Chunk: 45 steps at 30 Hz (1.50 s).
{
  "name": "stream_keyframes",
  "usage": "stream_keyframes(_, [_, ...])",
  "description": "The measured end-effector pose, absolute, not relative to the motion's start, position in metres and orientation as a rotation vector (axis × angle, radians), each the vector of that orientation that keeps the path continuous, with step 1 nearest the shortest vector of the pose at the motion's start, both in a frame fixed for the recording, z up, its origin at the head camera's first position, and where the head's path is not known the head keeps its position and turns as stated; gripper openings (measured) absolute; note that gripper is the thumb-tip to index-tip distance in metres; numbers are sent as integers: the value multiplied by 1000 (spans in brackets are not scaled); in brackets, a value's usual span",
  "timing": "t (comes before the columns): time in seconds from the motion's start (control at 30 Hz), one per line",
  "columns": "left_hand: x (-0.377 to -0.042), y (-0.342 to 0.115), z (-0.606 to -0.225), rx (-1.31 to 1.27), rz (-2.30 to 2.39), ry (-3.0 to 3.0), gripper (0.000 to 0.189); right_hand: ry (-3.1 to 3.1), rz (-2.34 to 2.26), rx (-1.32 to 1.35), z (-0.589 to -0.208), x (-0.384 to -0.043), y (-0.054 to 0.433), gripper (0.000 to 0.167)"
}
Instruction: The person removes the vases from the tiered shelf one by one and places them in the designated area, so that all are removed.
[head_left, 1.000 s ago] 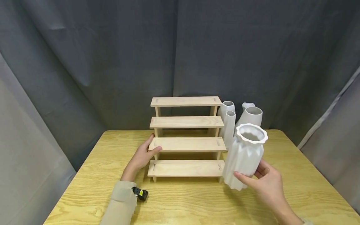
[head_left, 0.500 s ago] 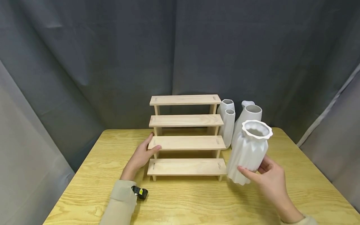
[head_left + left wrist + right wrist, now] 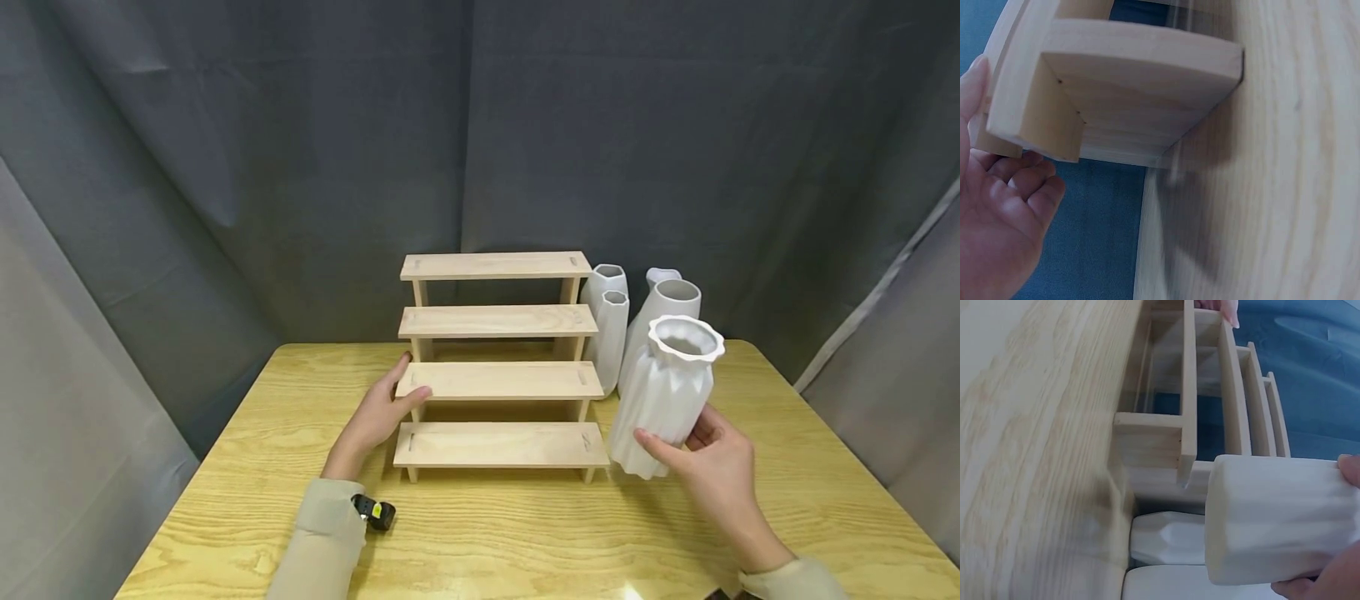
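My right hand holds a white pleated vase with a scalloped rim by its lower part, thumb in front. The vase leans a little, its mouth up and to the right, beside the right end of a light wooden tiered shelf. In the right wrist view the base of the pleated vase is off the table. My left hand grips the left end of the shelf's second step from the bottom, thumb on top. The left wrist view shows the left hand's curled fingers by the shelf's side.
Several other white vases stand behind the held one, close to the shelf's right side. The shelf and vases stand on a yellowish wood-grain table. A dark grey curtain hangs behind, with lighter cloth at both sides.
My right hand has lifted the pleated vase slightly and moved it to the right, away from the shelf's bottom step. The left hand keeps its hold on the shelf.
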State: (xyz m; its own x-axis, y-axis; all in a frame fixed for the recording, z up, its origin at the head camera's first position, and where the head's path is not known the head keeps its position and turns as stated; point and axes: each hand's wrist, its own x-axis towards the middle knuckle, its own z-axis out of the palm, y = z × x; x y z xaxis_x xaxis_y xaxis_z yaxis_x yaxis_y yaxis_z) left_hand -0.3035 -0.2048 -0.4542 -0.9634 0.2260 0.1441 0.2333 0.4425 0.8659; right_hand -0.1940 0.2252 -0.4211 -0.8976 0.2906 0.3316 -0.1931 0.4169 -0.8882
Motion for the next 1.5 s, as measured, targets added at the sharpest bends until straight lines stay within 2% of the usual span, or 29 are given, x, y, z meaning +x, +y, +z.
stream_keyframes(1.1, [-306, -205, -453, -407, -1581, -2679, 91, -2176, 1549, -20, -453, -242, 230, 67])
stream_keyframes(1.5, [-305, -205, -453, -412, -1587, -2680, 89, -2184, 1582, -20, -445, -245, 224, 65])
